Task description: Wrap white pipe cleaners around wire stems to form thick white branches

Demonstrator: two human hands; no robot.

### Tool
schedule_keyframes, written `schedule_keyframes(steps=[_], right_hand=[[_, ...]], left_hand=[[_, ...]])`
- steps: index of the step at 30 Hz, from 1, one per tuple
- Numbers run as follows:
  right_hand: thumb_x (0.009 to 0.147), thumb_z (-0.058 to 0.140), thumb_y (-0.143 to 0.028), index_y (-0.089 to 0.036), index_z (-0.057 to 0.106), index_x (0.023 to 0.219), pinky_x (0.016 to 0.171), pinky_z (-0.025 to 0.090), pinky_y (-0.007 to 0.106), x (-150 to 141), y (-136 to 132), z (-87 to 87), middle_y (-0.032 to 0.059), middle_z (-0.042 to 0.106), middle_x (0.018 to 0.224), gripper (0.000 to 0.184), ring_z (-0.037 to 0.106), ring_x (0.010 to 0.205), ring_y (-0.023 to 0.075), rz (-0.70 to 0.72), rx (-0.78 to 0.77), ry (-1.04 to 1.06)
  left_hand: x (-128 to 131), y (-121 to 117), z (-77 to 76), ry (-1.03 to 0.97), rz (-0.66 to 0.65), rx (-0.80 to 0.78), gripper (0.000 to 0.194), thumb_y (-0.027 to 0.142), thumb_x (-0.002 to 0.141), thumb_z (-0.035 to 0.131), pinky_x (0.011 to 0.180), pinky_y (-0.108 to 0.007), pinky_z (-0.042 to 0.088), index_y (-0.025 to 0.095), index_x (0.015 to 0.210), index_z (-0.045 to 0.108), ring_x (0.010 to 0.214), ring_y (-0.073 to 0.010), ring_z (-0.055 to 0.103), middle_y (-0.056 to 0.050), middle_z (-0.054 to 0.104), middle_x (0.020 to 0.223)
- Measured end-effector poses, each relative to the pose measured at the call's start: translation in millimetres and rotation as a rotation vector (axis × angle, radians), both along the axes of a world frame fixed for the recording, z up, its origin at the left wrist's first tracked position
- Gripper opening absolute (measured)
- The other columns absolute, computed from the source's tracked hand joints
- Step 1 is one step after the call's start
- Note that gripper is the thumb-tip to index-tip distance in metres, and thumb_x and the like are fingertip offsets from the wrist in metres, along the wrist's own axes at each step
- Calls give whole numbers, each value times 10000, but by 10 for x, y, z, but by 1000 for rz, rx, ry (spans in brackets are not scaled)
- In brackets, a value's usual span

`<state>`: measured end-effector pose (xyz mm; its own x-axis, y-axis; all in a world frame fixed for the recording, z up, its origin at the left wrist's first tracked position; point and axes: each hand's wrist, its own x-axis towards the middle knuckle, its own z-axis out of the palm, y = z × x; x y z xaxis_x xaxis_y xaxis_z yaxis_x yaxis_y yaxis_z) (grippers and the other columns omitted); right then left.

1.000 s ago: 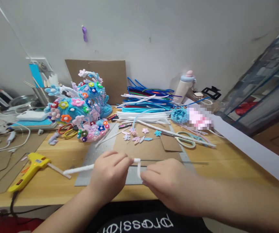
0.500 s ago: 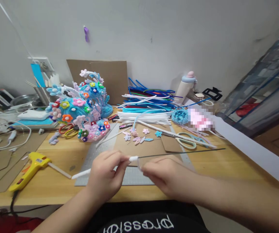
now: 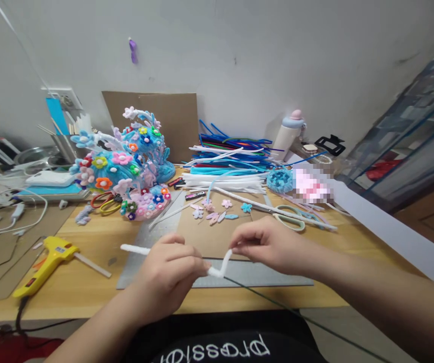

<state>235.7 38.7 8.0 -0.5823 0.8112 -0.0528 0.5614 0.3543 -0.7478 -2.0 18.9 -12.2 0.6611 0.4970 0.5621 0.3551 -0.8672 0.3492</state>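
Observation:
Above the near edge of the grey cutting mat (image 3: pixel 133 275), my left hand (image 3: pixel 171 272) is closed round a wire stem wrapped in white pipe cleaner (image 3: pixel 135 249). The wrapped end sticks out to the left. From the other side a bare dark green wire (image 3: pixel 277 301) slants down to the right past my lap. My right hand (image 3: pixel 264 242) pinches the white pipe cleaner's loose tail, which bends upward from the stem. Small pastel flowers and leaves (image 3: pixel 213 218) lie on the cardboard (image 3: pixel 201 237) beyond my hands.
A yellow glue gun (image 3: pixel 43 264) lies at left. Behind it stands a blue decoration covered in flowers (image 3: pixel 120 166). Stacked pipe cleaners (image 3: pixel 226 182) lie against the wall, with scissors (image 3: pixel 290 219) and a bottle (image 3: pixel 288 133) to the right.
The bare wire has swung from pointing right across the mat to slanting down right. My right hand has moved up and right, drawing the pipe cleaner's tail upward.

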Motion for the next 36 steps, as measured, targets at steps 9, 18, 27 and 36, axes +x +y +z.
schedule_keyframes(steps=[9,18,27,36], right_hand=[[817,437,-91,-160,550,775,497,247,283,-177,-439,-191,14,598,683,139,469,558,131,253,574,-224],[869,520,-218,-191,633,894,594,395,225,1,-77,115,0,637,729,119,559,649,117,4,214,-14],[894,455,-198,-171,630,809,540,331,236,-153,-294,-263,6,623,681,196,531,606,115,100,324,-105],[884,462,-188,-171,612,893,617,384,250,-45,-158,34,33,649,774,151,570,682,136,18,378,-72]], left_hand=[[43,30,-130,46,326,102,129,85,824,530,574,-290,339,180,812,616,569,-136,520,-3,619,647],[-22,33,-57,99,8,94,232,33,820,491,628,-298,343,205,915,614,585,-110,568,13,676,705],[15,27,-97,-136,292,-59,107,103,823,574,580,-268,366,193,829,633,609,-125,550,5,637,669],[-6,62,-12,247,74,262,198,57,833,487,622,-325,308,183,915,615,613,-136,572,-5,696,742]])
